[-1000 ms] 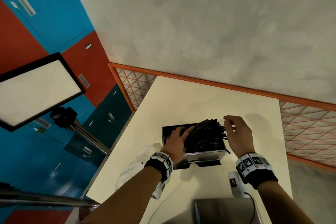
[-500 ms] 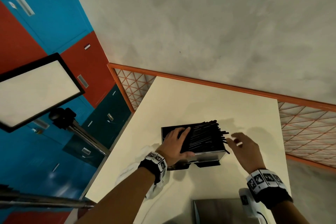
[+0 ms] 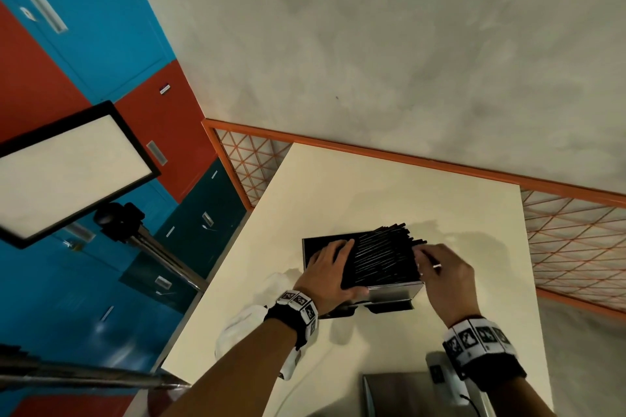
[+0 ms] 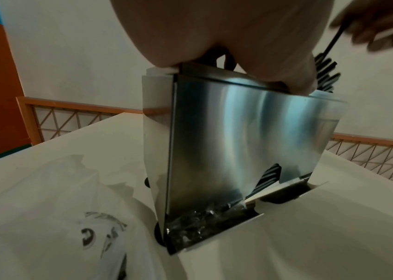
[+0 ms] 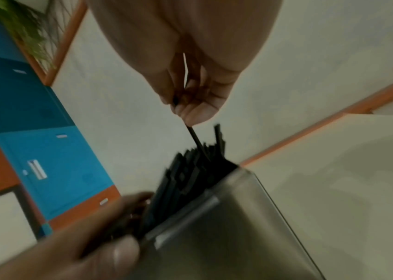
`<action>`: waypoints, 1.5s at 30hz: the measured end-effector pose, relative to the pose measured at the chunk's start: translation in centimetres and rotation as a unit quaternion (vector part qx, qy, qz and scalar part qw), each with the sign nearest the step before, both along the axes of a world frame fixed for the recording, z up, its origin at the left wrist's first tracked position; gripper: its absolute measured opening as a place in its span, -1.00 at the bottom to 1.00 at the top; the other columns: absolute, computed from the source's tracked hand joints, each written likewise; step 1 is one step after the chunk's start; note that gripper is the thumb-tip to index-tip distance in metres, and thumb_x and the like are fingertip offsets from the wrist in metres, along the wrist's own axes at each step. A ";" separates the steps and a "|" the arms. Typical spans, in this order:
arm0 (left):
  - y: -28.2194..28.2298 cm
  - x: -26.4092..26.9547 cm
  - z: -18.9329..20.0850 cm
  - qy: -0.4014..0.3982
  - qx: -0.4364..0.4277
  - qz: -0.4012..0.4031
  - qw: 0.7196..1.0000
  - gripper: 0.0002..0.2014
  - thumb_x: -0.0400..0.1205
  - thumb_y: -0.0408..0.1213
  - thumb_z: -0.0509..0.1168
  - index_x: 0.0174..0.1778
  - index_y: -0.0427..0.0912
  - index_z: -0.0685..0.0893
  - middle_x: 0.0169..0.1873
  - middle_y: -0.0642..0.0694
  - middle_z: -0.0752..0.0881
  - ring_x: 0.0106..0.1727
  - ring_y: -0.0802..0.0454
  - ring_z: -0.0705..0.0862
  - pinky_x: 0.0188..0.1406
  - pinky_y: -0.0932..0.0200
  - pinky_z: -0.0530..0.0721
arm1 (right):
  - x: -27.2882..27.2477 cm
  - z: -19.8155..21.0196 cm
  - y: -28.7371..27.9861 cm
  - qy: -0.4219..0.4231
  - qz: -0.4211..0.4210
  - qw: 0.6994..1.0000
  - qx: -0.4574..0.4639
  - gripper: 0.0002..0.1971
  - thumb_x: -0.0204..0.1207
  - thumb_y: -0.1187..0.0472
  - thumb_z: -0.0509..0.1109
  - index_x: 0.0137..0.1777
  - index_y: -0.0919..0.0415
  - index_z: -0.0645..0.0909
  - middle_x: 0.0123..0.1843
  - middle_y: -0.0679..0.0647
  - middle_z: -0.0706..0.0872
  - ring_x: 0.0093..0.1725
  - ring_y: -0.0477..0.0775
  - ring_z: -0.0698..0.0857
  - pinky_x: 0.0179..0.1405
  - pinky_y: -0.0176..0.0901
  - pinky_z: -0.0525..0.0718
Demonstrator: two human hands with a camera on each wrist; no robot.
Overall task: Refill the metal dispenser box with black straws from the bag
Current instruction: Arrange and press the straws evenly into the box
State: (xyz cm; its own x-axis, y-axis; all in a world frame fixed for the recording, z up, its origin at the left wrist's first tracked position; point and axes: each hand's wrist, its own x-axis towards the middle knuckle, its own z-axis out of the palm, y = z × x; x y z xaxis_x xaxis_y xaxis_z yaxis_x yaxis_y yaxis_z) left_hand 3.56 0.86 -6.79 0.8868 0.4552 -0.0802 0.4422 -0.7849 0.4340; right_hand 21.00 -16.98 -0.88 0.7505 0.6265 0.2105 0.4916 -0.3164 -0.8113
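Observation:
The metal dispenser box (image 3: 394,291) stands on the cream table (image 3: 372,193), filled with black straws (image 3: 379,257) whose ends stick out past its right end. My left hand (image 3: 333,267) lies across the left part of the straws with fingers straight and the thumb at the front rim. My right hand (image 3: 421,257) is at the box's right end and pinches a single black straw (image 5: 193,135) above the bundle (image 5: 188,178). In the left wrist view the shiny front wall (image 4: 250,142) fills the middle, with a few straws showing in its bottom slot.
A crumpled white plastic bag (image 3: 244,328) lies left of the box near the table's left edge. A grey metal piece (image 3: 403,394) sits at the near edge. A light panel on a stand (image 3: 64,173) stands off to the left. An orange railing (image 3: 423,162) borders the far side.
My right hand drew back toward me, then returned to the box's right end and now pinches one straw. My left hand stayed on the straws.

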 end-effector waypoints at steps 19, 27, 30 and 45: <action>-0.1 0.1 -0.2 -0.023 0.024 0.009 0.999 -0.27 0.73 0.30 0.03 0.78 0.07 0.03 0.61 -0.02 0.28 0.58 -0.04 0.35 0.64 -0.07 0.30 | -2.3 0.1 3.9 0.024 0.095 0.973 -0.209 -0.79 0.66 0.11 0.27 -0.20 0.03 0.65 -0.26 -0.01 0.74 -0.25 0.12 0.71 -0.25 -0.06 0.61; 0.2 0.2 -0.6 -0.024 0.017 0.012 0.999 -0.22 0.70 0.31 0.09 0.77 -0.03 0.09 0.62 -0.08 0.25 0.59 -0.11 0.35 0.62 -0.13 0.34 | -0.2 1.2 3.6 -0.054 -0.049 0.990 -0.121 -0.80 0.61 0.19 0.31 0.19 0.09 0.64 0.06 0.10 0.69 0.02 0.20 0.66 -0.10 -0.05 0.61; 0.4 0.4 -0.2 -0.015 -0.001 0.016 1.000 -0.15 0.67 0.30 0.21 0.78 -0.05 0.10 0.64 -0.12 0.25 0.61 -0.13 0.30 0.64 -0.14 0.29 | 1.7 0.0 3.6 -0.031 -0.070 0.986 -0.151 -0.68 0.60 0.18 0.31 0.33 0.16 0.59 0.23 0.17 0.56 0.23 0.25 0.56 0.17 0.15 0.62; 1.0 1.8 -0.4 0.086 0.006 0.008 0.996 -0.27 0.67 0.15 0.31 0.72 0.14 0.17 0.40 -0.10 0.41 0.40 -0.19 0.44 0.36 -0.22 0.52 | -0.2 -1.9 6.3 0.232 -0.127 0.964 0.003 -0.48 0.62 0.07 0.39 0.55 0.12 0.41 0.32 0.05 0.61 0.23 0.05 0.59 0.16 -0.16 0.47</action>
